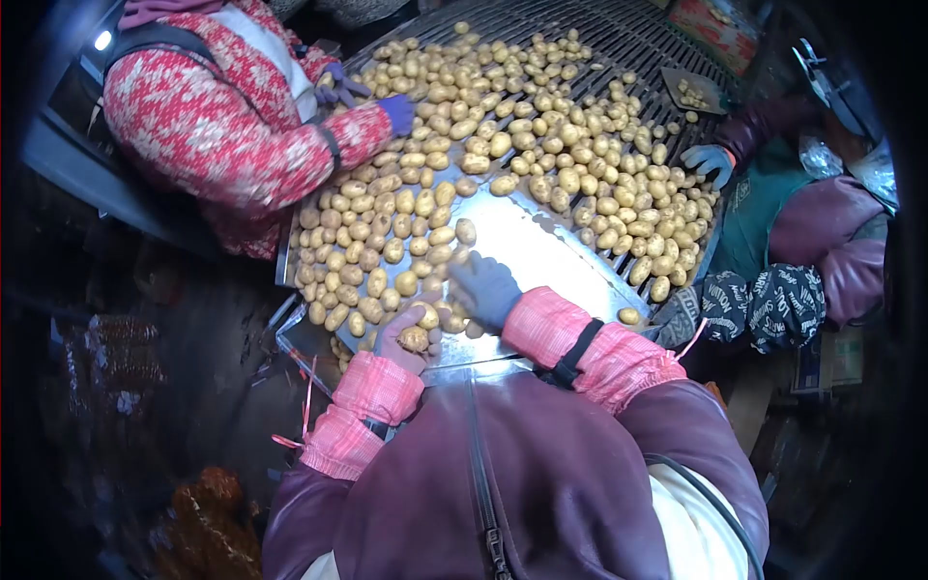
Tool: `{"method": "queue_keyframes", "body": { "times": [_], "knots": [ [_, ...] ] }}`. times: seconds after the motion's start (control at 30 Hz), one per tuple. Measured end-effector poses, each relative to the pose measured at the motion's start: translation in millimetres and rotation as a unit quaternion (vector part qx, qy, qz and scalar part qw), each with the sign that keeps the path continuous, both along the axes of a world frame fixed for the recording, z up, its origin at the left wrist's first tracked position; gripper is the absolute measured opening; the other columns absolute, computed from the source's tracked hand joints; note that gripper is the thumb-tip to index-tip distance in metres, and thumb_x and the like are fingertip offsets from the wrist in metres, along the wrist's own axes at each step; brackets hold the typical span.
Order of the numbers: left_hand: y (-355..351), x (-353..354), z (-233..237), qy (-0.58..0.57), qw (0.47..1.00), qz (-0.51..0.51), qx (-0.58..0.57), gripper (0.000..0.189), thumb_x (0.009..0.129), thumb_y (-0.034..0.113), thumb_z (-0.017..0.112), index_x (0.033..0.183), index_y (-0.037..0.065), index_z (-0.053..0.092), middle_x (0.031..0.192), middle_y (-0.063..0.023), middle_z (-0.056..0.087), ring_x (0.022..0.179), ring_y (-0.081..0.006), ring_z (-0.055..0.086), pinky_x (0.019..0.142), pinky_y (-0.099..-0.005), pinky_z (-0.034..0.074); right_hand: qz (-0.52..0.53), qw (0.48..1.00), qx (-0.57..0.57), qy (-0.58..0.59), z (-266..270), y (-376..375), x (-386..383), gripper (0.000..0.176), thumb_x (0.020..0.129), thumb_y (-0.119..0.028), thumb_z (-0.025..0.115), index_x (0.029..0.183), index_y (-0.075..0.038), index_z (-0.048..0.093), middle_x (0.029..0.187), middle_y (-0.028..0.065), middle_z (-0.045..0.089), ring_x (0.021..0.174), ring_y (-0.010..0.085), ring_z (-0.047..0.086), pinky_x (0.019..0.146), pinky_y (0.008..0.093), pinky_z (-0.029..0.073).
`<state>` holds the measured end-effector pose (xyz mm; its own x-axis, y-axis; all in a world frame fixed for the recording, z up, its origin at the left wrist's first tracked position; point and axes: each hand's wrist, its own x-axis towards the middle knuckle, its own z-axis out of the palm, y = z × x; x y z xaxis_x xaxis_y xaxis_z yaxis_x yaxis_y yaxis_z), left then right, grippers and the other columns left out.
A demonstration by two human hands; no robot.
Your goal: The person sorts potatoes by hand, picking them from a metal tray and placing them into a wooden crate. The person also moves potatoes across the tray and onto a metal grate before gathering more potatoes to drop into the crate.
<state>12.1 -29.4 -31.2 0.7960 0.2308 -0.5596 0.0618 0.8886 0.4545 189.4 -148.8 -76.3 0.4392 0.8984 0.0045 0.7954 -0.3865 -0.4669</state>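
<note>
My left hand (402,340), in a pale pinkish glove, is closed around a potato (414,338) with a dark patch, at the near edge of the metal table. Another potato (426,314) sits against its fingers. Just to the right, my right hand (486,288) in a grey-blue glove reaches in with its back up. Its fingers are apart over potatoes (447,317) at the near end of the pile, and some fingertips are partly hidden. Loose yellow potatoes (362,232) spread to the left of both hands.
A shiny metal plate (541,256) lies right of my hands, with slatted bars (619,39) beyond. A co-worker's purple-gloved hand (397,114) is among potatoes at far left; another's grey-gloved hand (710,162) is at right. A small tray (692,92) holds small potatoes.
</note>
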Motion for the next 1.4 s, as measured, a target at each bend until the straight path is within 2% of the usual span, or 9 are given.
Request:
{"method": "queue_keyframes", "body": {
  "times": [0.17, 0.27, 0.5, 0.63, 0.77, 0.97, 1.03, 1.23, 1.4],
  "knots": [
    [8, 8, -6, 0.011, 0.999, -0.019, -0.049, 0.04, 0.095, 0.025, 0.058, 0.129, 0.004, 0.058, 0.097, -0.0111, 0.066, 0.063, -0.016, 0.058, 0.052, -0.0296, 0.044, 0.078, 0.981, 0.082, 0.157, 30, -5, 17, 0.042, 0.087, -0.032, 0.063, 0.125, -0.014, 0.061, 0.11, 0.016, 0.063, 0.102, 0.0403, 0.061, 0.086, 0.051, 0.05],
    [8, 8, -6, 0.008, 0.999, -0.035, -0.019, 0.042, 0.096, 0.029, 0.055, 0.129, 0.001, 0.055, 0.094, -0.0106, 0.065, 0.061, -0.0146, 0.056, 0.049, -0.0272, 0.039, -0.004, 0.956, 0.244, -0.16, 22, -13, 70, 0.025, 0.083, -0.026, 0.065, 0.102, -0.01, 0.069, 0.109, 0.0152, 0.064, 0.101, 0.0397, 0.061, 0.09, 0.05, 0.049],
    [8, 11, -5, 0.004, 0.998, -0.062, -0.01, 0.044, 0.096, 0.03, 0.056, 0.129, 0.001, 0.055, 0.092, -0.0099, 0.064, 0.06, -0.0135, 0.057, 0.05, -0.0242, 0.039, -0.166, 0.915, 0.104, -0.352, 27, -40, 197, 0.04, 0.087, -0.041, 0.065, 0.108, -0.007, 0.066, 0.108, 0.0172, 0.057, 0.099, 0.0354, 0.057, 0.084, 0.0471, 0.046],
    [9, 11, -7, -0.001, 0.997, -0.069, -0.037, 0.043, 0.095, 0.03, 0.057, 0.127, 0.002, 0.056, 0.09, -0.0099, 0.065, 0.062, -0.0133, 0.058, 0.051, -0.023, 0.041, -0.195, 0.955, -0.058, -0.217, 43, -31, 193, 0.051, 0.086, -0.055, 0.06, 0.11, -0.01, 0.069, 0.112, 0.0181, 0.057, 0.105, 0.0359, 0.057, 0.087, 0.0456, 0.047],
    [11, 12, -7, -0.018, 0.996, -0.078, -0.032, 0.044, 0.094, 0.032, 0.057, 0.127, 0.002, 0.056, 0.089, -0.0093, 0.064, 0.062, -0.0135, 0.058, 0.052, -0.0231, 0.041, -0.131, 0.976, 0.024, -0.175, 18, -38, 160, 0.056, 0.079, -0.054, 0.064, 0.12, -0.015, 0.063, 0.115, 0.0172, 0.057, 0.103, 0.0368, 0.057, 0.084, 0.0495, 0.047],
    [19, 5, -32, -0.052, 0.992, -0.05, -0.102, 0.049, 0.096, 0.038, 0.054, 0.128, 0.001, 0.055, 0.097, -0.0119, 0.065, 0.075, -0.0209, 0.063, 0.06, -0.0327, 0.048, -0.059, 0.98, 0.087, -0.168, -6, -21, 83, 0.051, 0.076, -0.015, 0.062, 0.128, -0.019, 0.061, 0.113, 0.0143, 0.059, 0.106, 0.0373, 0.057, 0.087, 0.049, 0.047],
    [20, 3, -33, -0.068, 0.981, -0.001, -0.183, 0.045, 0.095, 0.039, 0.055, 0.122, 0.002, 0.059, 0.101, -0.0135, 0.066, 0.083, -0.0237, 0.066, 0.068, -0.0369, 0.053, -0.051, 0.994, 0.099, 0.007, -9, -20, 73, 0.048, 0.076, -0.003, 0.059, 0.123, -0.015, 0.064, 0.114, 0.0121, 0.058, 0.105, 0.0387, 0.055, 0.092, 0.047, 0.048],
    [7, 17, -5, -0.149, 0.972, 0.043, -0.176, 0.057, 0.096, 0.052, 0.05, 0.126, 0.004, 0.057, 0.137, -0.0232, 0.053, 0.135, -0.0441, 0.041, 0.111, -0.071, 0.026, 0.041, 0.951, 0.243, 0.188, 27, -1, 13, 0.042, 0.093, -0.026, 0.06, 0.134, -0.017, 0.057, 0.13, 0.0215, 0.052, 0.116, 0.0414, 0.054, 0.1, 0.0465, 0.046],
    [0, 19, 8, -0.161, 0.968, 0.047, -0.188, 0.062, 0.096, 0.054, 0.047, 0.138, 0.008, 0.044, 0.148, -0.0235, 0.039, 0.136, -0.0432, 0.04, 0.111, -0.0707, 0.026, -0.032, 0.981, 0.157, 0.111, 45, -27, 33, 0.051, 0.092, -0.028, 0.068, 0.139, -0.013, 0.054, 0.134, 0.0236, 0.053, 0.128, 0.0397, 0.051, 0.108, 0.0451, 0.041]
  ]
}}
